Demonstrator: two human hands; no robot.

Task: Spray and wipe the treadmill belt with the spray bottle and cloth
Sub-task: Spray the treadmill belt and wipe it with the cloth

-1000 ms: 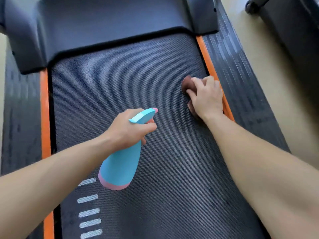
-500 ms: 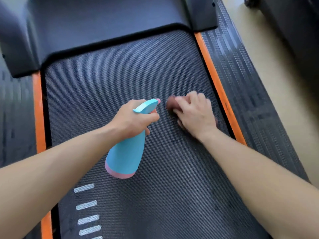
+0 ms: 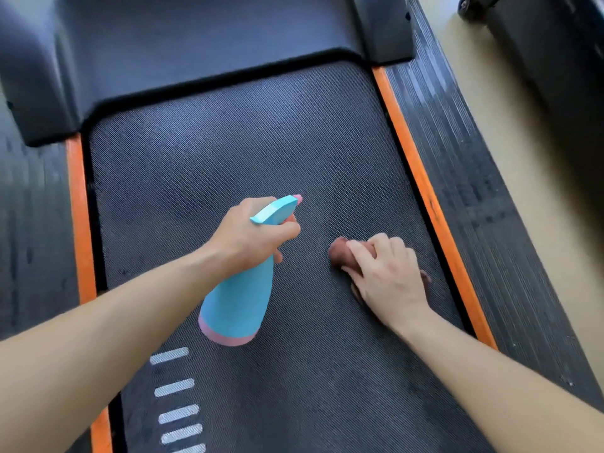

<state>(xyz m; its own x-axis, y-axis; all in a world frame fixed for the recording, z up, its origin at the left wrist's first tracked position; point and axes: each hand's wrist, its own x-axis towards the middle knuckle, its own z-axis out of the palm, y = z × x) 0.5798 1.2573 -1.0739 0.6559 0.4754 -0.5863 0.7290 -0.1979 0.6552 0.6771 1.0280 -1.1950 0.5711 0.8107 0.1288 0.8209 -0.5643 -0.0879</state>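
The dark textured treadmill belt (image 3: 228, 165) fills the middle of the view. My left hand (image 3: 248, 237) grips the neck of a light blue spray bottle (image 3: 238, 302) with a pink base, held above the belt with its nozzle pointing forward and right. My right hand (image 3: 385, 276) presses a small brown cloth (image 3: 340, 253) flat on the belt, right of the bottle. Most of the cloth is hidden under my palm and fingers.
Orange strips (image 3: 421, 184) border the belt on both sides, with ribbed black side rails (image 3: 464, 178) beyond. The black motor cover (image 3: 196, 50) lies ahead. White dashes (image 3: 173, 387) mark the near belt. Beige floor (image 3: 510, 165) and another dark machine (image 3: 562, 76) lie to the right.
My right hand has slid the cloth from the right edge of the belt toward the middle and nearer to me. The left hand with the bottle has hardly moved.
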